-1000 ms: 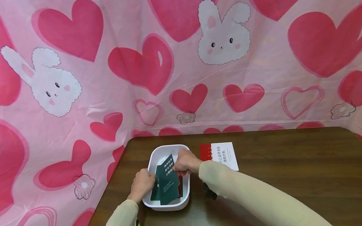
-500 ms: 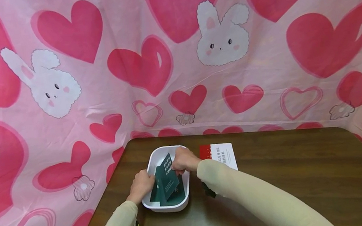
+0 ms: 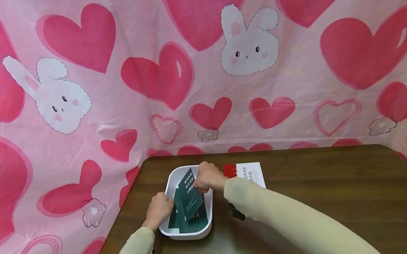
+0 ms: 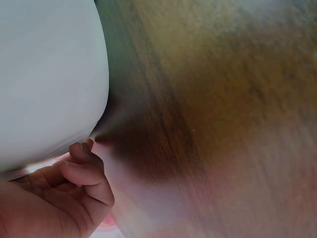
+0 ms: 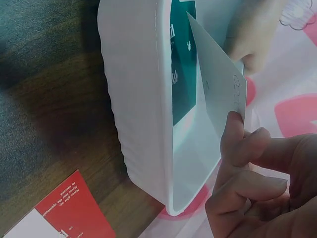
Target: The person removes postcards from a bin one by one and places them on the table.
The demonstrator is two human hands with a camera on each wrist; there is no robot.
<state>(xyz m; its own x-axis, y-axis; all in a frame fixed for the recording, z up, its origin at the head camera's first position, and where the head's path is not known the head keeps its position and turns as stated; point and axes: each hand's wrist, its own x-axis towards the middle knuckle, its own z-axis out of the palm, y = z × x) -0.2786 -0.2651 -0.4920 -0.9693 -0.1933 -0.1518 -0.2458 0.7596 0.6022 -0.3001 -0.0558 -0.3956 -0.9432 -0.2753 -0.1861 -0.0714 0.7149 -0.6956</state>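
A white plastic basin stands on the table with dark green printed cards lying in it. My left hand grips its left rim, fingers curled against the outer wall in the left wrist view. Between thumb and fingers, my right hand pinches one green card by its upper right edge. That card tilts up over the others, its pale back showing in the right wrist view. Large white lettering shows on the card below it.
Right of the basin, a white card with dark lettering partly covers a red card on the brown wooden table. A pink cloth with hearts and rabbits hangs behind and at the sides.
The pinched card has tilted up, uncovering a lettered green card below it. A red edge seen in the basin earlier no longer shows. My left hand stays at the rim.
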